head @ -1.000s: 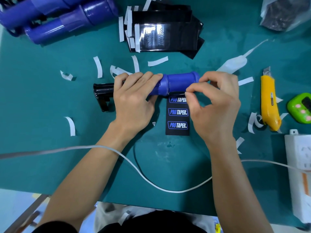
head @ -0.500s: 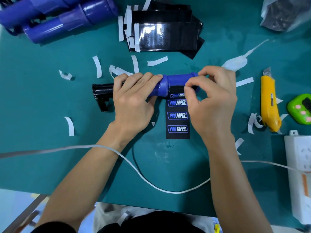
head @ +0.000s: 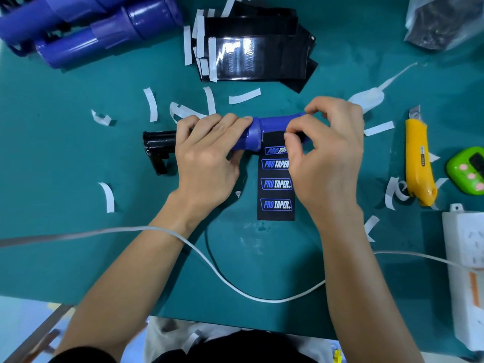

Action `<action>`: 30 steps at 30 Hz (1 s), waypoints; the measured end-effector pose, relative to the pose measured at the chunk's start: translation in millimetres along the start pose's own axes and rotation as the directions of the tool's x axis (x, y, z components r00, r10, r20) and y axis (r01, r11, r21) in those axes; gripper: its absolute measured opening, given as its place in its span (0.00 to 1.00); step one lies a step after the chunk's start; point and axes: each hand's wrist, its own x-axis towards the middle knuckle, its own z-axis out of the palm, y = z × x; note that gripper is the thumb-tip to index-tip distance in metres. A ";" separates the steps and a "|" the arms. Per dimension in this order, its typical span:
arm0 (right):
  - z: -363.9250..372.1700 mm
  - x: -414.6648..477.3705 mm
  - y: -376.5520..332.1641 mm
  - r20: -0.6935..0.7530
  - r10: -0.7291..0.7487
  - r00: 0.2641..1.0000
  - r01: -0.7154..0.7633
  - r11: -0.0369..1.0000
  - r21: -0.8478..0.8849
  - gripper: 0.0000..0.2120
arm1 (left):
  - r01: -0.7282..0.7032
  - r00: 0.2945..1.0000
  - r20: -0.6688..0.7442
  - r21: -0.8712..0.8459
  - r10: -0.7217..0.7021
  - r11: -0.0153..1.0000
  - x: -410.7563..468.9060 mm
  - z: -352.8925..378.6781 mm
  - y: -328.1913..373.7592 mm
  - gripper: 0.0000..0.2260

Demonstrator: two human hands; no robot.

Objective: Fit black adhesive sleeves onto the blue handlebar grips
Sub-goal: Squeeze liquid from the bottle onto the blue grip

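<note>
**Head view: sleeve edge held at the grip**

The blue grip (head: 272, 124) lies crosswise at the centre of the green worktop (head: 78, 231), mounted on a black holder (head: 157, 142) that projects to the left.

The left hand (head: 207, 158) wraps over the left end of the blue grip, its fingers (head: 230, 124) curled round it, and covers the joint with the holder.

The right hand (head: 327, 163) is at the right end of the blue grip. Its thumb and forefinger are narrowed to a pinch on the upper edge of the black sleeve (head: 276, 195), where that edge meets the grip.

From there the black sleeve runs toward the person and lies flat on the worktop. Three printed logos are fully readable; a fourth is partly hidden by the right hand.

Other items on the worktop:
- Far left: more blue grips (head: 104, 35).
- Far centre: a stack of black sleeves (head: 256, 56).
- Around the work area: loose white backing strips (head: 245, 96).
- Right: a yellow utility knife (head: 419, 163), a green timer (head: 468, 171) and a white power strip (head: 468, 271).
- Near edge: a white cable (head: 222, 273) passing under both forearms.
</note>
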 end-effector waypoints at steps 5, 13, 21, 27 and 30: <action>-1.3 4.1 -1.1 0.043 0.190 0.981 -0.194 0.974 0.120 0.20 | -0.006 1.000 -0.005 0.011 0.006 1.000 -1.0 2.0 -1.1 0.10; 8.7 0.8 25.0 0.414 0.404 0.816 -0.567 0.701 0.434 0.23 | -0.019 1.000 -0.016 -0.001 0.019 1.000 -1.7 3.9 -4.9 0.11; 13.6 0.0 37.7 0.400 0.359 0.843 -0.530 0.681 0.506 0.14 | -0.036 0.999 0.025 -0.001 0.036 0.999 0.0 -0.7 -5.0 0.11; 13.6 -0.1 37.6 0.386 0.363 0.848 -0.528 0.643 0.555 0.13 | -0.011 0.997 0.077 -0.019 0.012 1.000 4.0 -8.0 4.3 0.13; 12.6 -1.8 37.5 0.384 0.369 0.846 -0.532 0.610 0.587 0.14 | 0.048 0.993 0.109 -0.036 -0.044 0.998 2.6 -13.3 10.7 0.16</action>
